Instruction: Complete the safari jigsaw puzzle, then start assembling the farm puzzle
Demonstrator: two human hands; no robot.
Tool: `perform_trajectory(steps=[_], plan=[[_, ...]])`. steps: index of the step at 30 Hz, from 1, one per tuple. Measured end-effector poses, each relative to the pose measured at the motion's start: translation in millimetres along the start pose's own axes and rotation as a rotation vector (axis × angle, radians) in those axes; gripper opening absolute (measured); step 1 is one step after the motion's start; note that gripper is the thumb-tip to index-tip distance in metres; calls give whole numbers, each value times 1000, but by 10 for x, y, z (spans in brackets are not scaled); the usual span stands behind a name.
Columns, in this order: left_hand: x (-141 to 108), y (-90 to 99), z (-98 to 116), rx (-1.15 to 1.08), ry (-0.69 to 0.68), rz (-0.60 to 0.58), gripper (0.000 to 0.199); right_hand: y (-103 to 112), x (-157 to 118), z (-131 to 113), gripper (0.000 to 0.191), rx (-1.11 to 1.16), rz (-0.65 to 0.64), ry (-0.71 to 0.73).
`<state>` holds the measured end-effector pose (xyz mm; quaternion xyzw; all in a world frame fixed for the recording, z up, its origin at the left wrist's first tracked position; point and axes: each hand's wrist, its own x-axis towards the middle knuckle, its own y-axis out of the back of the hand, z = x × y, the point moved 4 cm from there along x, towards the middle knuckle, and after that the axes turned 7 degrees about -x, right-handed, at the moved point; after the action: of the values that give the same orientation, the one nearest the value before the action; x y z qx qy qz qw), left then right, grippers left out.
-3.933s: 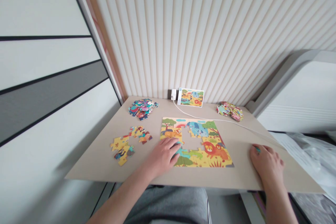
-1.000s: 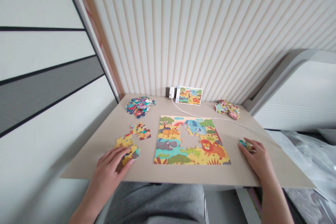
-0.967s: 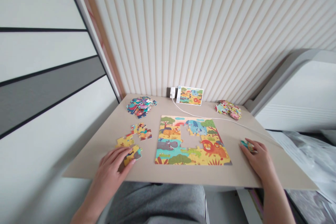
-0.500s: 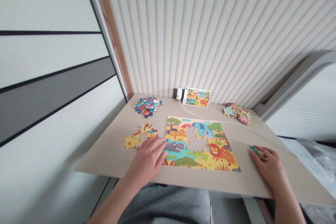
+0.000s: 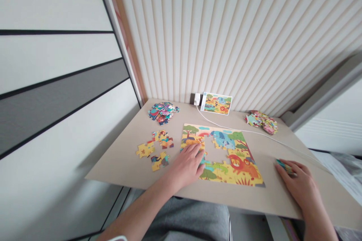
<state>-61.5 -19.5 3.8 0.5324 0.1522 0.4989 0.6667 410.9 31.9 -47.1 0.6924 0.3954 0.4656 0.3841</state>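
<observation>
A partly assembled animal puzzle [image 5: 240, 165] lies on the table, with a gap in its middle. My left hand [image 5: 188, 163] rests over its left part, fingers spread and pointing at the gap, covering the hippo area; no piece shows in it. Several loose pieces [image 5: 145, 150] lie left of the puzzle, one of them [image 5: 160, 161] near my left forearm. On the table right of the puzzle, my right hand [image 5: 296, 179] is closed round a small stack of puzzle pieces [image 5: 285, 166], whose blue-green edges show between thumb and fingers.
A reference picture card [image 5: 217, 103] leans at the back beside a white plug [image 5: 197, 99]. Its white cable [image 5: 243, 131] runs across the table to the right. Piles of other pieces sit at back left [image 5: 162, 113] and back right [image 5: 261, 121].
My left hand has moved right, from the loose pieces onto the puzzle, uncovering a loose piece on the left. My right hand still holds its pieces. The view has shifted slightly.
</observation>
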Motion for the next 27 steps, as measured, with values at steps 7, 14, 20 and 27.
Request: perform_trajectory(steps=[7,14,20,27], plan=[[-43,-78,-53,22,13,-21,49,11,0,-17,56,-15,0,3],[-68,109,-45,18,-5,37,54,-28,22,40,55,-30,-11,-12],[-739,652,-570,127,214,320,40,0,9,-5,52,-13,18,-16],[-1601,875,-1412,250,437,272,64,28,-15,-75,60,-44,-2,-3]])
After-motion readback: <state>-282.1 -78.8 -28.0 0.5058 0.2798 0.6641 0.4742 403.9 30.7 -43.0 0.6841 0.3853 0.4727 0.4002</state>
